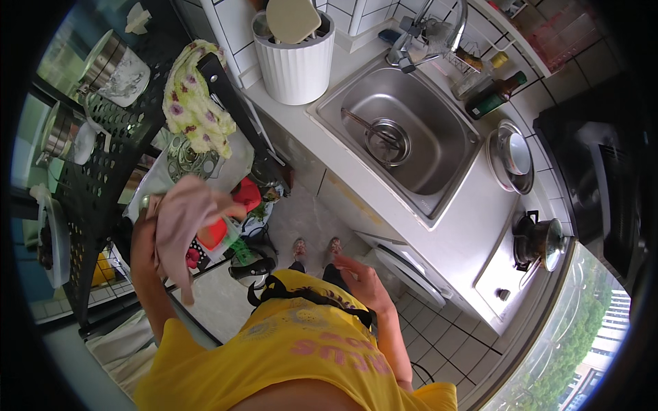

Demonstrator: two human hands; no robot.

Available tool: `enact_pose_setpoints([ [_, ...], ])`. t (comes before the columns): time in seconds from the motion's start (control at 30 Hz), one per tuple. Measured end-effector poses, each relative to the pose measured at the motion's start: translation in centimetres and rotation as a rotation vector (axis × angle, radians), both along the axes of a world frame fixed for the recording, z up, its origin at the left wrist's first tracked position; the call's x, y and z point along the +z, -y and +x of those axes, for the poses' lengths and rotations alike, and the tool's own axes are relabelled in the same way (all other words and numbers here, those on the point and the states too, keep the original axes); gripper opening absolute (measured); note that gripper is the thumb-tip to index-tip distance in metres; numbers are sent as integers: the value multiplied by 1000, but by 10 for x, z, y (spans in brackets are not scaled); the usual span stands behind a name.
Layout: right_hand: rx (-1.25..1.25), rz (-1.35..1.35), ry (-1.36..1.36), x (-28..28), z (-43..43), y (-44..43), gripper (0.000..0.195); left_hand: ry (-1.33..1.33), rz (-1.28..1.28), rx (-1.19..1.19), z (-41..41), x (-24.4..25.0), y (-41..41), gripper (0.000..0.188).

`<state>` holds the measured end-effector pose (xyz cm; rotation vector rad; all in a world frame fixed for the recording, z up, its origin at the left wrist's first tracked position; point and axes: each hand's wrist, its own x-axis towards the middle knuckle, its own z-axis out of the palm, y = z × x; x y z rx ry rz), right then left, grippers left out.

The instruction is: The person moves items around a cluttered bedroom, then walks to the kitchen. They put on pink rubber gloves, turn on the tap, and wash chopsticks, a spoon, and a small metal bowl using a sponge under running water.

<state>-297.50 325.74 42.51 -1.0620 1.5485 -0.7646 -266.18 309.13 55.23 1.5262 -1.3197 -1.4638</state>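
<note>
My left hand (145,234) grips a pinkish-beige cloth (180,221) that hangs in loose folds and hides most of the fingers. It is held in front of the black perforated metal shelf rack on the left. A yellow-green towel (193,97) with purple and red spots drapes over the rack's corner, farther out than the cloth. My right hand (366,283) hovers before my waist, with nothing in it and its fingers loosely extended.
A steel sink (432,138) holds a round steel strainer (398,136) and chopsticks (360,119). Beyond stand a ribbed white holder (293,72) and bottles (496,96). At right, a lidded pot (544,245) sits on the stove. Bags and a glass-lidded vessel (252,269) crowd the lower left.
</note>
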Motion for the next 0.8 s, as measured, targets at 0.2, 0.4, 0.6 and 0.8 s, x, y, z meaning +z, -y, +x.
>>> enact_pose_setpoints([
  [0.2,188,-432,65,113,6,20,43,-525,430,30,-75,-5,-28,30],
  [0.4,2,-652,-449,133,0,7,69,-470,536,-384,-199,-17,-10,50],
  [0.6,-704,-400,-408,28,-36,-28,39,-621,676,-682,-273,-138,-25,48],
  [0.8,-1312,-474,979,-36,-42,-82,46,-378,511,-453,-279,-213,-27,43],
])
